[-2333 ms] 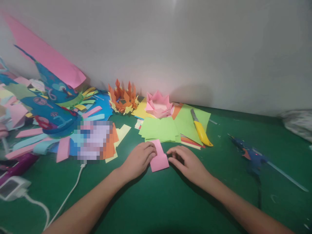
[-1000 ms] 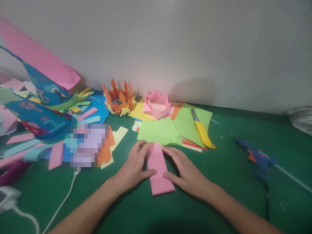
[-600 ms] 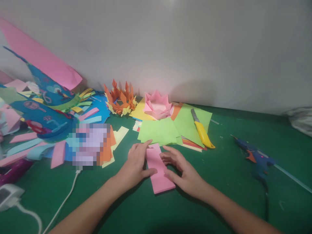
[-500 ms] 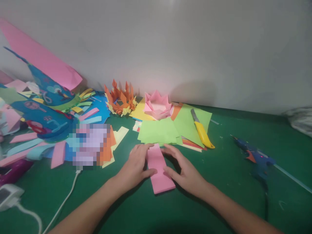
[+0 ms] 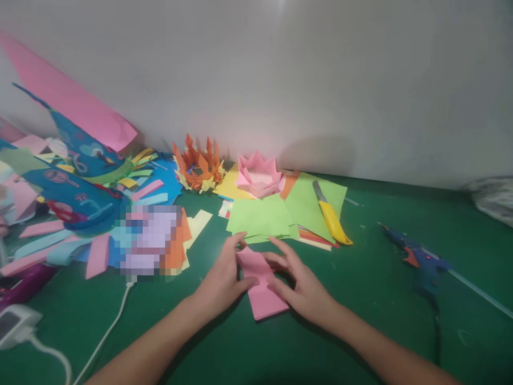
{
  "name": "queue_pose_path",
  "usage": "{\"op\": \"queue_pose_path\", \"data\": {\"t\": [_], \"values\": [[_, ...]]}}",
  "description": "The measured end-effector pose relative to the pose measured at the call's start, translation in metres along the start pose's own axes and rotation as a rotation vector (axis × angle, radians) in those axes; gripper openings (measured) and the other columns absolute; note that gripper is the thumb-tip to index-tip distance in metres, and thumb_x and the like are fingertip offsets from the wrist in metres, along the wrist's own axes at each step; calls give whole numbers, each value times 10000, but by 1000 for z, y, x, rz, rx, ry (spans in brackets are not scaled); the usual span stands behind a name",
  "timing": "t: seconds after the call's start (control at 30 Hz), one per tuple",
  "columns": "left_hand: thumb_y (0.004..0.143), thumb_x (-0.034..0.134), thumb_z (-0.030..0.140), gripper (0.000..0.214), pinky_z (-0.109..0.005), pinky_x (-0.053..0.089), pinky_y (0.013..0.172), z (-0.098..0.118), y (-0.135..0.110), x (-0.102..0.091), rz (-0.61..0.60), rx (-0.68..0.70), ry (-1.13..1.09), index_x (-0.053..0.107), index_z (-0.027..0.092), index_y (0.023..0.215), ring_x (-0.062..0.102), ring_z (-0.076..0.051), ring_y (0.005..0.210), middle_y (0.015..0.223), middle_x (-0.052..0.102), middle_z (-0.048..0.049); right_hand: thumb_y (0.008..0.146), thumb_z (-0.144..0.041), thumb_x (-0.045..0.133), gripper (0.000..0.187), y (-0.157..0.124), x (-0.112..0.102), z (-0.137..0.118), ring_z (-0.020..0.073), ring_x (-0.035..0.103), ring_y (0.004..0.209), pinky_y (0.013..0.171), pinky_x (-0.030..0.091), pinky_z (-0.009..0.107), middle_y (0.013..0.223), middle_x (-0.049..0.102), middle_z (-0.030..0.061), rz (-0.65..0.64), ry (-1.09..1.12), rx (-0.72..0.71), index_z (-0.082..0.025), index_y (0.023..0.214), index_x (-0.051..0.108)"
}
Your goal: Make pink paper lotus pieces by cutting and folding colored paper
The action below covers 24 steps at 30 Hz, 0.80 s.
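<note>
A pink paper strip (image 5: 261, 291) lies on the green table (image 5: 224, 342) in front of me, its far end lifted and bent toward me. My left hand (image 5: 222, 280) pinches the strip's left edge between thumb and fingers. On the other side my right hand (image 5: 300, 286) grips the right edge, with its fingers curled over the raised far end. Just beyond the strip sits a stack of light green paper sheets (image 5: 260, 216).
A yellow utility knife (image 5: 331, 220) rests on green paper at the back. A pink paper flower (image 5: 259, 174) and an orange one (image 5: 198, 163) stand by the wall. A blue glue gun (image 5: 420, 259) lies right. Coloured paper scraps (image 5: 80, 214) and a white cable (image 5: 106, 334) fill the left.
The strip was unfolded from a short folded piece to a long flat one. Its far end has since lifted off the table, bent toward me by both hands.
</note>
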<state>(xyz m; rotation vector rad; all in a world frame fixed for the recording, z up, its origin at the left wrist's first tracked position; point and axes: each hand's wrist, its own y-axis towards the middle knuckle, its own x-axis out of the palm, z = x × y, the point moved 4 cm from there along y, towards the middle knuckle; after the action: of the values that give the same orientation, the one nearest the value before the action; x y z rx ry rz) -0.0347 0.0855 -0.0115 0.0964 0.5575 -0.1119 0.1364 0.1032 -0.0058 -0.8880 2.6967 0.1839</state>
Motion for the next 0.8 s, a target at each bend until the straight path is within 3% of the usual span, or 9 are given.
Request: {"op": "queue_pose_path", "data": {"t": [0.17, 0.33, 0.63, 0.8], "values": [[681, 688, 169, 786, -230, 472, 624, -2, 6, 5, 94, -145, -491, 187, 291, 1275, 537, -76, 676, 941, 480, 22, 811, -252, 554, 651, 5, -6, 7, 165, 649, 808, 733, 524, 335, 942, 665, 54, 84, 249, 149, -219, 1369, 220], [615, 758, 215, 712, -206, 468, 642, -2, 14, 3, 162, -249, -746, 295, 233, 1156, 550, -73, 653, 742, 512, 78, 766, -291, 610, 599, 9, -15, 11, 163, 640, 726, 711, 518, 335, 751, 629, -18, 159, 273, 214, -216, 1282, 316], [610, 792, 241, 633, -239, 485, 653, -7, 17, 0, 205, -352, -784, 381, 187, 1089, 610, -111, 641, 662, 602, 54, 738, -310, 649, 468, 11, -21, 13, 149, 625, 667, 642, 507, 302, 714, 607, -36, 265, 259, 184, -231, 1121, 391], [661, 758, 271, 456, -203, 464, 602, -13, 18, -6, 207, -324, -688, 442, 177, 975, 576, -83, 613, 705, 599, 34, 773, -322, 611, 326, 14, -37, 19, 160, 629, 689, 647, 505, 308, 729, 613, -18, 352, 80, 126, -231, 1016, 413]]}}
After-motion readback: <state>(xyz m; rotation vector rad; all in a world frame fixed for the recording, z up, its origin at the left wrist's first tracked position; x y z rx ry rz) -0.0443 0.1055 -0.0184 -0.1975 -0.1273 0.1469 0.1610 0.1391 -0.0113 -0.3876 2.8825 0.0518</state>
